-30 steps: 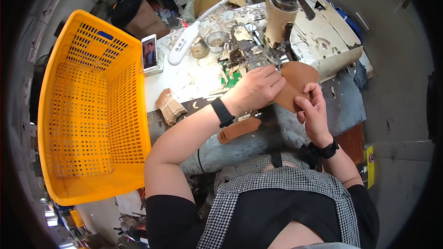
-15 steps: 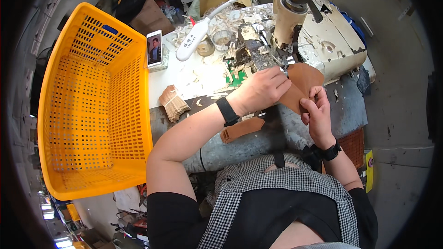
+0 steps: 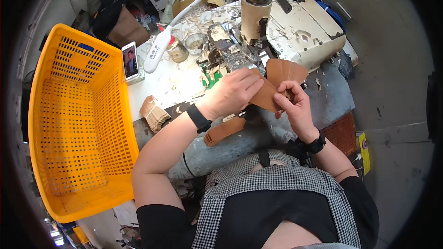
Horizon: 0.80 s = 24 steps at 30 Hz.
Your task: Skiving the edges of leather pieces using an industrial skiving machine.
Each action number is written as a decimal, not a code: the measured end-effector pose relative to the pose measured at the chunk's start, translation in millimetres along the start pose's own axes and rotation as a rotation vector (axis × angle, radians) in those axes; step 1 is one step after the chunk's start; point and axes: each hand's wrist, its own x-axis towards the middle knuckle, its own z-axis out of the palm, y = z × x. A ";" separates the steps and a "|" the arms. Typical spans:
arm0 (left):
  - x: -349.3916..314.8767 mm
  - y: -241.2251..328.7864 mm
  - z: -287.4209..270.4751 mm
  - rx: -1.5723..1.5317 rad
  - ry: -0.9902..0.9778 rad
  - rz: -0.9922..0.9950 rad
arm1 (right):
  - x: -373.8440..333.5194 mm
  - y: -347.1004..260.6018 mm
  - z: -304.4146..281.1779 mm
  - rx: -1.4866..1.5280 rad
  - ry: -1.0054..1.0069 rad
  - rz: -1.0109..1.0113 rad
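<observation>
My right hand (image 3: 295, 108) is closed, thumb over fingers, on the narrow end of several brown leather pieces (image 3: 286, 71) spread like a fan. One leather piece in front of the fan slants toward my left hand (image 3: 233, 91), whose bent fingers close on its far left edge. Both hands are just in front of the machine head (image 3: 256, 16). On the table's near edge, below my left hand, lies a small stack of brown leather pieces (image 3: 224, 131). A bundle of lighter strap-like pieces (image 3: 154, 113) sits left of my left wrist.
A big yellow plastic basket (image 3: 131, 133) stands at the left. Beside it a phone (image 3: 130, 62) leans upright. A white lamp (image 3: 158, 51) hangs over the table among scraps, a glass jar (image 3: 177, 51) and a clear cup (image 3: 194, 44). The cream machine body (image 3: 307, 27) fills the back right.
The leather pieces in my right hand have fanned out, and one piece now stands apart from the others. Both hands have drawn slightly away from the machine head. The whole view has shifted.
</observation>
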 end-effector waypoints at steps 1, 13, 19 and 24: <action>0.2 0.1 1.3 0.007 0.001 -0.011 | 0.7 -0.9 -0.3 0.006 0.010 0.003; 5.8 4.4 3.0 0.013 0.046 -0.037 | 1.9 -3.3 -1.7 0.033 0.064 -0.006; 6.1 -2.5 4.9 0.082 0.046 -0.032 | 3.4 -4.3 -1.2 0.030 0.066 -0.003; 2.6 3.0 -1.5 -0.010 -0.008 -0.028 | 2.5 -4.4 -2.1 0.003 0.092 -0.015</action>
